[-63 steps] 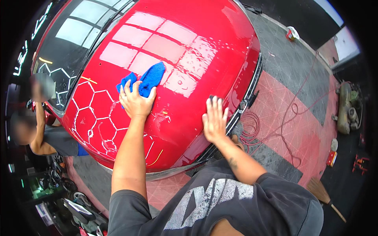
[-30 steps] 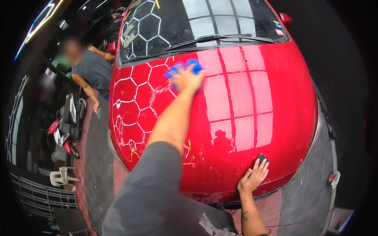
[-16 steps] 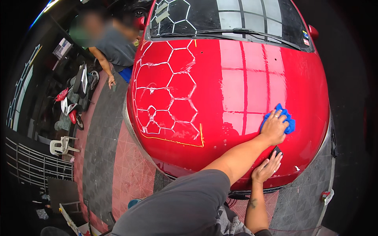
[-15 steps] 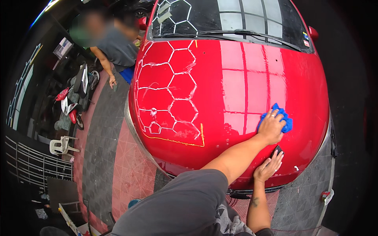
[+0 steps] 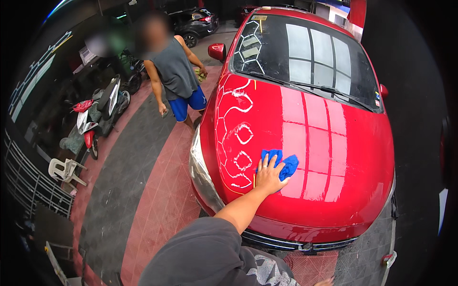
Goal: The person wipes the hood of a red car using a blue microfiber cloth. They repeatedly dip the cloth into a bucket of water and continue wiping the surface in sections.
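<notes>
My left hand [image 5: 271, 179] rests on the red car hood [image 5: 324, 209], its fingers bent over a crumpled blue cloth [image 5: 289, 166]. The cloth lies against the glossy paint, just right of white wavy and ring-shaped lines [image 5: 243, 161] drawn on the hood. A thin yellow line runs along the front of that pattern, partly hidden by the hand. Only the fingers of my right hand [image 5: 325, 282] show, at the lower edge, apart from the car. Whether they hold anything cannot be seen.
Left of the car stands another person [image 5: 174, 71] in a grey sleeveless top and blue shorts, a yellowish cloth in one hand. Farther left are a parked scooter [image 5: 90, 119] and a white plastic chair [image 5: 66, 169]. A dark car [image 5: 193, 23] is parked behind.
My left hand and the cloth have moved left toward the white lines, parts of which no longer show. My right hand has left the hood. The other person now stands upright.
</notes>
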Motion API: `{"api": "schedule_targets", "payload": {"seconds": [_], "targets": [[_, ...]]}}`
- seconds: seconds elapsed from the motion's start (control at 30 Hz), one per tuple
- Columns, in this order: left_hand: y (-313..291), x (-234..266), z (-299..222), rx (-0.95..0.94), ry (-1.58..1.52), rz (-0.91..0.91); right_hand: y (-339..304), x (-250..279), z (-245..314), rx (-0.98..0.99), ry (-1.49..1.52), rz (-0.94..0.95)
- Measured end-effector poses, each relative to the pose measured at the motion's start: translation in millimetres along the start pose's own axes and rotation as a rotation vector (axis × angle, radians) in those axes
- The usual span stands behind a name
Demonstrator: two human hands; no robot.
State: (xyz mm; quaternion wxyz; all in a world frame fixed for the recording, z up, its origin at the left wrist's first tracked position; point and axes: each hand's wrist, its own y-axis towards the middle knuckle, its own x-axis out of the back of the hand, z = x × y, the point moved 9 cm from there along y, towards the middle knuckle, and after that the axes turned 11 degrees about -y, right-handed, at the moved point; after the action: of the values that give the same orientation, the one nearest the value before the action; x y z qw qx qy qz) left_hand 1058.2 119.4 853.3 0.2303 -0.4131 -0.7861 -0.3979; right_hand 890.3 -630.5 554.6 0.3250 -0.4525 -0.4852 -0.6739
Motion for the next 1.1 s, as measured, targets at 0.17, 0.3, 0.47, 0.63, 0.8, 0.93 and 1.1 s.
{"api": "schedule_targets", "payload": {"seconds": [0.17, 0.3, 0.47, 0.63, 0.8, 0.93, 1.1], "targets": [[-40.6, 43.7, 57.1, 0.040, 0.020, 0.017, -92.2, 11.8, 82.6, -0.281, 0.063, 0.455], [-44.0, 60.2, 59.0, 0.097, 0.011, 0.151, -115.8, 29.8, 138.4, -0.290, 0.135, 0.513], [-46.1, 59.8, 62.8, 0.009, 0.032, 0.343, -123.1, 51.3, 167.3, -0.289, 0.159, 0.511], [-48.9, 51.2, 73.9, -0.046, 0.054, 0.391, -128.3, 58.1, 174.4, -0.283, 0.146, 0.515], [-55.9, 50.4, 78.8, -0.023, 0.038, 0.327, -134.7, 63.0, 172.8, -0.283, 0.134, 0.527], [-60.9, 48.2, 82.8, -0.003, 0.031, 0.287, -139.7, 66.0, 168.3, -0.284, 0.128, 0.541], [-60.7, 47.9, 81.8, 0.009, 0.036, 0.290, -143.7, 68.4, 162.7, -0.288, 0.125, 0.548]]}}
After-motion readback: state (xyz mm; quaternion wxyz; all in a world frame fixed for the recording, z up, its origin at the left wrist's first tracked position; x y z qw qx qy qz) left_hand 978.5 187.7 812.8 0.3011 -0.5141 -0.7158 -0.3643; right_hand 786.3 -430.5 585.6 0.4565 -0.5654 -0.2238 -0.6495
